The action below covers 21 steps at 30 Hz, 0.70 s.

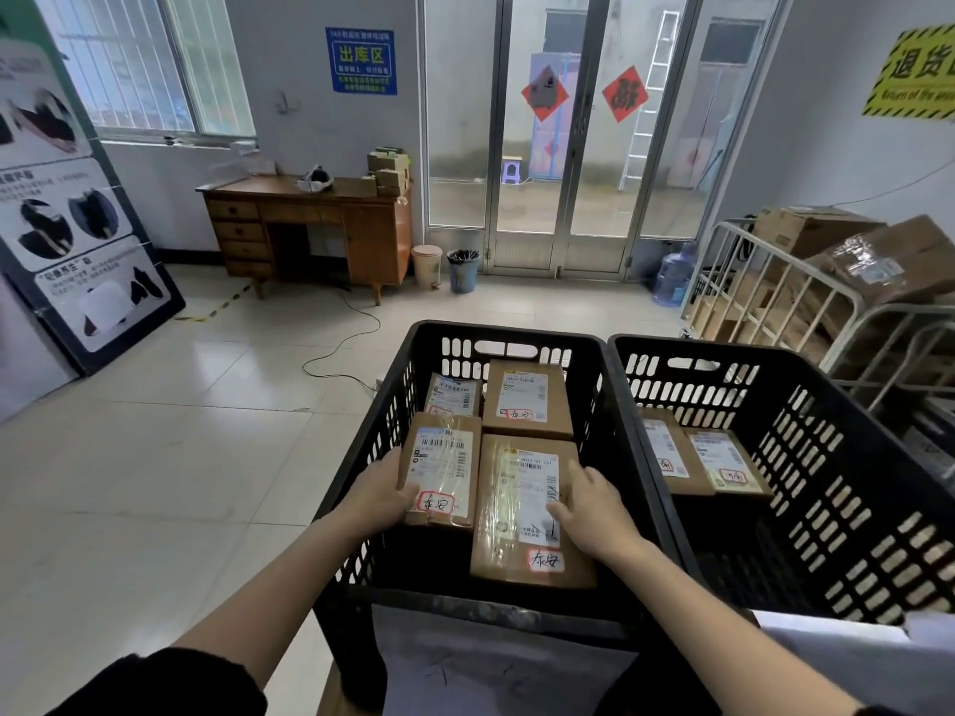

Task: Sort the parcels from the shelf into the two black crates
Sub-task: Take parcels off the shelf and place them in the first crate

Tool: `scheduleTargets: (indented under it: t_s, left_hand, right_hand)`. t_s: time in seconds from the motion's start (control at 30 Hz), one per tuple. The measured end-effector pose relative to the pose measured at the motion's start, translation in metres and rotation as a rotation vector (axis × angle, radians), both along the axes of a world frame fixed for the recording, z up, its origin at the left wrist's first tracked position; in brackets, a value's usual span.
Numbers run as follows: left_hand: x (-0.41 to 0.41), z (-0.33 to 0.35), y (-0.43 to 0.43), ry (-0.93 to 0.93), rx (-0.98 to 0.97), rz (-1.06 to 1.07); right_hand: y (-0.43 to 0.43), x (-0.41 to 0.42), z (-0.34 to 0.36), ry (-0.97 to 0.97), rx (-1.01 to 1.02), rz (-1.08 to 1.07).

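Two black crates stand side by side in front of me. The left crate (356, 441) holds several brown cardboard parcels with white labels. My left hand (374, 496) grips the left edge of the near-left parcel (442, 470), thumb on its label. My right hand (589, 509) rests on the right side of the larger taped parcel (522, 514), fingers spread over its label. Behind them lie a third parcel (524, 397) and a smaller one (452, 395). The right crate (827, 457) holds two flat parcels (703, 459) at its far left.
White paper sheets (496, 664) hang on the crates' near sides. A metal cage cart (785, 307) full of cartons stands at the right. A wooden desk (310, 230), two bins (462, 271) and a cable (341, 348) on the tiled floor lie ahead.
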State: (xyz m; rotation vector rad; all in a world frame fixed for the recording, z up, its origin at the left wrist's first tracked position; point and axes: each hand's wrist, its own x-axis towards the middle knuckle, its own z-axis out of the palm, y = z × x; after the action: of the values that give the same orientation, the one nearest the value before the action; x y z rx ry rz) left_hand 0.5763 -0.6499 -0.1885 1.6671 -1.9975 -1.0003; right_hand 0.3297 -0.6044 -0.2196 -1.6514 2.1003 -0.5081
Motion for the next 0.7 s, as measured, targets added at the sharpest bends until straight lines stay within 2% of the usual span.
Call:
scheduleTargets:
  t_s: [0.1,0.2,0.33,0.7]
  left_hand:
    - [0.0,0.003,-0.006,-0.161,-0.17,-0.139]
    - [-0.001,0.005,-0.01,-0.366,-0.228,-0.255]
    - [-0.005,0.0,-0.01,-0.524,-0.181,-0.335]
    - [-0.008,-0.01,-0.013,-0.663,-0.178,-0.377]
  right_hand:
    - [0.004,0.005,0.009,0.222,0.023,0.209]
    - [0.003,0.005,0.011,0.353,0.101,0.317]
    - [-0.001,0.002,0.009,0.344,0.121,0.404]
    - [-0.008,0.004,0.009,0.397,0.18,0.443]
